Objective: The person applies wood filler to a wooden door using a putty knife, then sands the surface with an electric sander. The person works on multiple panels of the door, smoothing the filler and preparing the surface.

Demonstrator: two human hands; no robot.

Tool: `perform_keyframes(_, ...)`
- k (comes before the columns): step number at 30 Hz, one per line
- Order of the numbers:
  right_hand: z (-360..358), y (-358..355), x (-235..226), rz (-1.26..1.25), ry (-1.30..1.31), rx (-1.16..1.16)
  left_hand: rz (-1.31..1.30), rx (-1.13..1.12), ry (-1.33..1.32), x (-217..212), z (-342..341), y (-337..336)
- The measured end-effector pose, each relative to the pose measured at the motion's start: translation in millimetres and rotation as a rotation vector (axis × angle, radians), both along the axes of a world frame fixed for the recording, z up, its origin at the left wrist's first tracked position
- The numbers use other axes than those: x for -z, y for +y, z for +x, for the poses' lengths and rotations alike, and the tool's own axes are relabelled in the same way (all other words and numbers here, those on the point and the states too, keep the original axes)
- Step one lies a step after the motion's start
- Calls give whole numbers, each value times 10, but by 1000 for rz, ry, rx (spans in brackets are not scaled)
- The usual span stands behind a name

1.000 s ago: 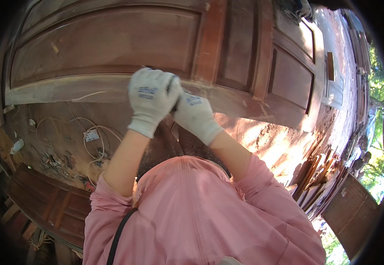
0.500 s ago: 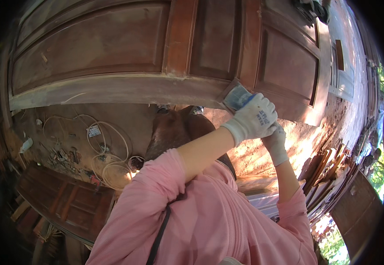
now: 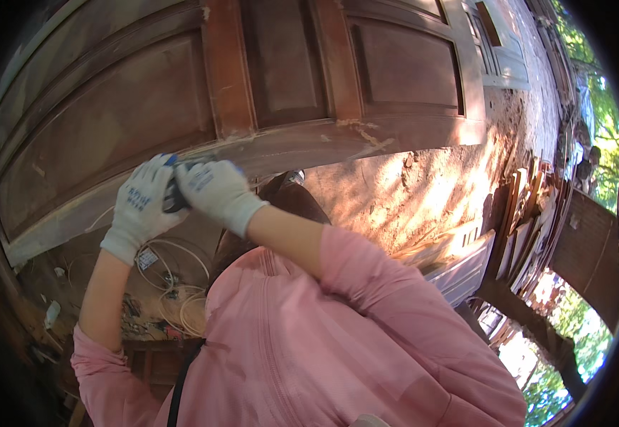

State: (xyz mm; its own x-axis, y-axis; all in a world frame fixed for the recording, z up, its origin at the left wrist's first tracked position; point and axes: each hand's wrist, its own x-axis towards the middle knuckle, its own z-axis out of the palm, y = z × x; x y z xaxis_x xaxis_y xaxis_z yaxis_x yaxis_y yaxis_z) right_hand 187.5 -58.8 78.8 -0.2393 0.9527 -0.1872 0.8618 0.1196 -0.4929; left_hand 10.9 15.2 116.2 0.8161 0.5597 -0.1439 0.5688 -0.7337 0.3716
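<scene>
Head view: a broad brown wooden door with recessed rectangular panels [image 3: 231, 78] stretches across the far side of the scene, in front of the person, its near edge running from left to right. Its colour is uneven: the panels are dull dark brown under a pale, dusty-looking haze, plainest on the large left panel, while the two crosspieces between panels are a warmer red-brown. Darker moulded borders frame the panels. The rail along the near edge is greyer and lighter, with irregular tan patches toward the right. A small pale fleck shows on the left panel, and the right end is brightly lit.

The left hand in a white glove with blue print [image 3: 142, 205] and the right hand in a matching white glove [image 3: 217, 193] meet at the near edge, left of the middle, both closed around a dark grey hand tool with a blue part [image 3: 174, 196]. The gloves cover most of this tool; its full shape and underside are hidden. Sunlit reddish-brown earth [image 3: 395, 206] lies near the door's right half.
</scene>
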Motion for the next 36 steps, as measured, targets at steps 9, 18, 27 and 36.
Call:
perform_keyframes(9, 1338, -640, -64, -24, -44, 85, -11, 114, -108, 116, 1329, -435)
perform_keyframes(18, 3785, -1536, -85, -120, -210, 265, -101, 169, -301, 190, 3914, -1198)
perform_keyframes(27, 5219, -1960, -136, -358, -391, 207, -54, 204, -302, 292, 5350, -1773)
perform_keyframes(36, 3553, -853, -269, -429, -253, 62, 12, 25, -249, 81, 3586, -951)
